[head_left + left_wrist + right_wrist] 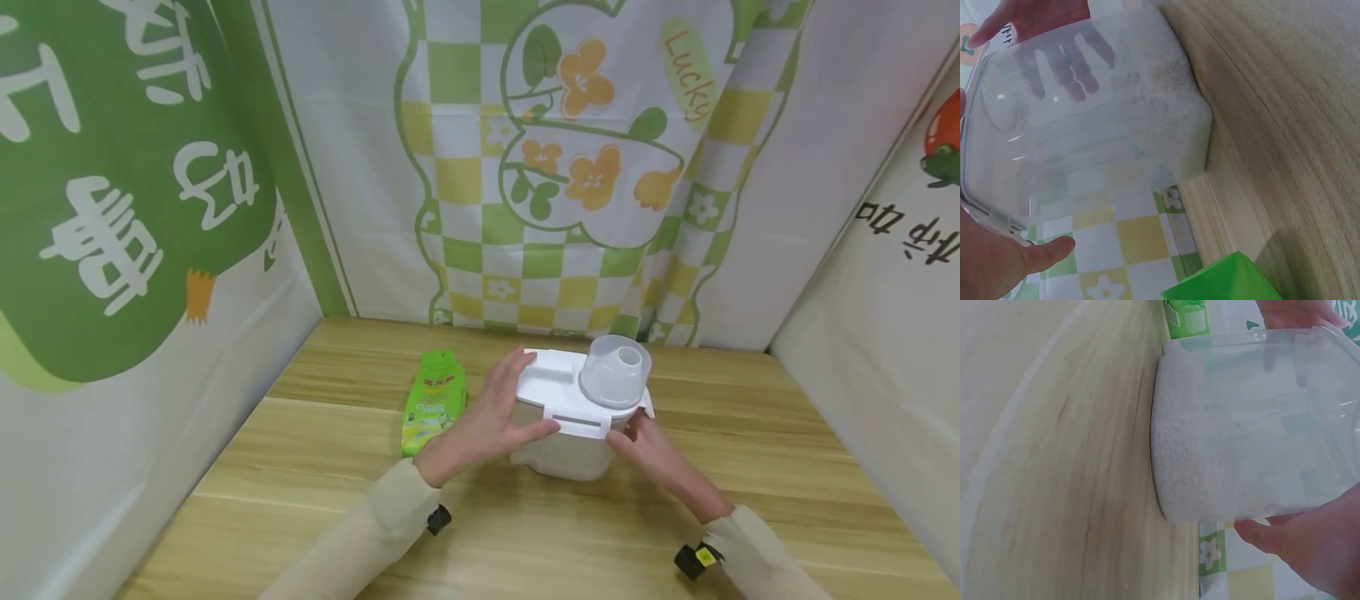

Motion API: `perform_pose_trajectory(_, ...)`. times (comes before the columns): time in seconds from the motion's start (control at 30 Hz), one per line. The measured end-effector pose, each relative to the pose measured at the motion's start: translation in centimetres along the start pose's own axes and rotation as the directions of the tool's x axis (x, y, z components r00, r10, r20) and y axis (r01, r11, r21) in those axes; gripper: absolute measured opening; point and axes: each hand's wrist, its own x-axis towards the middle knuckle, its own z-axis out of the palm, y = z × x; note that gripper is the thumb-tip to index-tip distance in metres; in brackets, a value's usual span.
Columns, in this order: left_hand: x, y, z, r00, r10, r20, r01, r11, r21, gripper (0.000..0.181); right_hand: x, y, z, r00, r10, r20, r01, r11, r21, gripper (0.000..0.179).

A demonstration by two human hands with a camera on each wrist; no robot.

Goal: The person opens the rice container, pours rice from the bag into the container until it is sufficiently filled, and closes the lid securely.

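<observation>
A clear storage container (564, 460) with a white lid (547, 385) stands upright on the wooden table. Pale grains (1179, 447) fill its lower part. On the lid sits a translucent measuring cup (613, 379), upside down. My left hand (491, 417) grips the lid's left end, fingers over the top edge and thumb at the front latch (577, 422). My right hand (654, 450) holds the container's right end, thumb at the front corner and fingers partly hidden beneath the side latch. Through the clear wall, the left wrist view shows the right fingers (1069, 69) against the far side.
A green printed bag (435, 404) lies on the table just left of the container. The wooden tabletop (315, 467) meets a checked, flowered curtain (480, 208) at the back. Printed cloth walls (150, 333) stand at both sides.
</observation>
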Motion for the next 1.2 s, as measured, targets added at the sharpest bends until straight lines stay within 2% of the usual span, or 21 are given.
perform_pose_trajectory(0.17,0.1,-0.2,0.0,1.000,-0.006,-0.006,0.006,1.000,0.014,0.093,0.5,-0.2,0.2,0.999,0.029,-0.019,-0.029,1.000,0.002,0.061)
perform_pose_trajectory(0.47,0.1,-0.4,0.2,1.000,-0.011,-0.015,0.011,1.000,0.001,0.091,0.7,0.3,0.4,0.999,-0.001,-0.043,0.003,0.999,0.048,0.057)
perform_pose_trajectory(0.77,0.2,-0.5,0.3,0.998,0.034,-0.052,-0.032,0.998,0.046,0.093,0.8,0.3,0.6,0.996,-0.024,-0.086,0.029,0.997,0.065,0.054)
perform_pose_trajectory(1.2,0.6,-0.6,0.2,0.994,0.069,-0.079,-0.062,0.994,0.089,0.093,1.1,-0.2,0.7,0.996,0.014,-0.092,-0.008,0.998,0.057,0.057)
